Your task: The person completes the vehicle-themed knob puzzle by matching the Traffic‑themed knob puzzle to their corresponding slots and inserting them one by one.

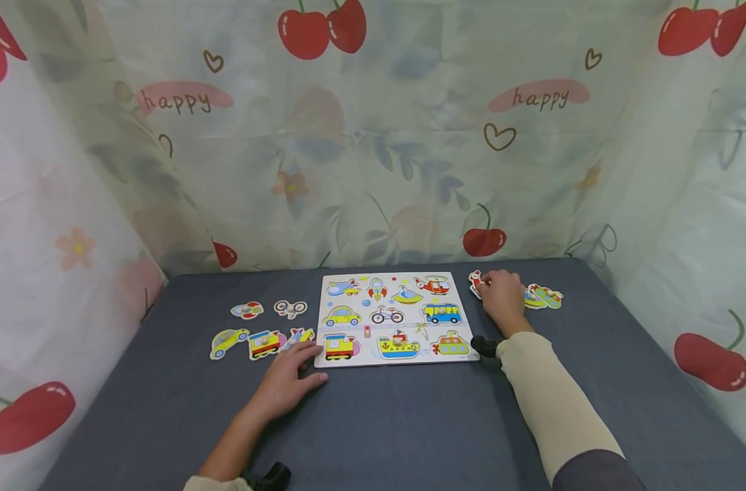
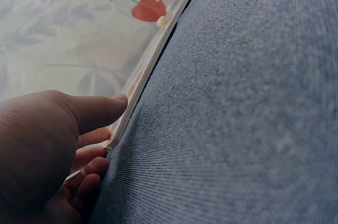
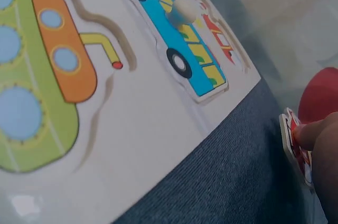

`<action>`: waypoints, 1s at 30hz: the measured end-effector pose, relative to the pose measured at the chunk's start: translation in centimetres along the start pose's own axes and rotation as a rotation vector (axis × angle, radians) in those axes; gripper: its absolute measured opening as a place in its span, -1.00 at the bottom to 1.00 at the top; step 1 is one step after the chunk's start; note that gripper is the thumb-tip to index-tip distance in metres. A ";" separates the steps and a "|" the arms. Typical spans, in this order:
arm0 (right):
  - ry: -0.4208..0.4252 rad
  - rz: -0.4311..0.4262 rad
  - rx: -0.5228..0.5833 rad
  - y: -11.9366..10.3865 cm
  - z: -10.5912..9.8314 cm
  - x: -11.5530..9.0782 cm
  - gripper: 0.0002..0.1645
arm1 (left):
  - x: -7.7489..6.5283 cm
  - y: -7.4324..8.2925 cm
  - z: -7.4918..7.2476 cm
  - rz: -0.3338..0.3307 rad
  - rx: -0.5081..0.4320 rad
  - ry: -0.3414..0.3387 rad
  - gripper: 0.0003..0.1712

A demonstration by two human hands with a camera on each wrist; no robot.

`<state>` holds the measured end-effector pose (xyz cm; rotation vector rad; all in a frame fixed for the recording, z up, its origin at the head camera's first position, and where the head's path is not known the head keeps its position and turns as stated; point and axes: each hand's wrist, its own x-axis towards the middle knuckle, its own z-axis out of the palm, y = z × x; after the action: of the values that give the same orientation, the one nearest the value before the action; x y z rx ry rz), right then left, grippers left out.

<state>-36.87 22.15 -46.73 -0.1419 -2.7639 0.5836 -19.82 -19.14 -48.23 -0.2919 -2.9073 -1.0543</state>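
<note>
Head view: loose pieces (image 1: 265,344) lay left of the board (image 1: 369,349), one partly hidden by the left hand (image 1: 284,385); the right hand (image 1: 504,294) pinched a red piece (image 1: 474,281) beside the board.

Left wrist: relaxed, parted fingers (image 2: 103,112) met the board's corner, gripping nothing.

Right wrist: a bus piece (image 3: 182,44) sat in the board; a fingertip (image 3: 300,135) pressed the red piece.

Your right hand (image 1: 504,299) holds red-and-white flat piece (image 1: 474,282); your left hand (image 1: 284,383) at near-left corner of white rectangular picture board (image 1: 412,312).
</note>
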 end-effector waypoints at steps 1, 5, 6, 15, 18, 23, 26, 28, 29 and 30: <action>-0.002 -0.006 0.001 -0.2 -0.1 0.0 -0.74 | 0.0 0.0 0.0 0.000 -0.001 0.001 -0.43; -0.011 -0.012 0.016 -0.9 -0.2 0.1 -0.74 | 0.0 0.1 0.0 0.000 -0.002 0.003 -0.44; -0.012 -0.016 0.018 -1.0 -0.1 0.1 -0.73 | 0.0 0.1 0.0 0.000 -0.002 0.004 -0.44; -0.034 -0.067 0.022 -2.3 0.4 -0.1 -0.73 | -0.1 0.1 0.1 0.003 0.005 0.006 -0.44; -0.044 -0.086 0.012 -2.6 0.6 0.0 -0.75 | -0.1 0.2 0.1 0.005 0.007 0.009 -0.44; -0.063 -0.093 0.009 -3.2 1.0 0.0 -0.75 | -0.1 0.4 0.0 0.013 0.006 0.014 -0.45; -0.075 -0.098 0.013 -3.9 1.2 0.0 -0.76 | -0.2 0.5 -0.1 0.013 0.003 0.014 -0.45; -0.082 -0.108 0.012 -4.3 1.3 -0.1 -0.76 | -0.2 0.5 -0.1 0.011 0.001 0.015 -0.45; -0.086 -0.116 0.013 -4.6 1.4 -0.1 -0.76 | -0.2 0.5 -0.1 0.010 0.000 0.015 -0.45; -0.091 -0.125 0.013 -4.8 1.5 -0.2 -0.77 | -0.2 0.5 -0.1 0.007 0.000 0.015 -0.45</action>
<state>-37.34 17.22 -46.08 0.0613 -2.8305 0.5889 -19.57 -18.87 -47.88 -0.2930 -2.8903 -1.0509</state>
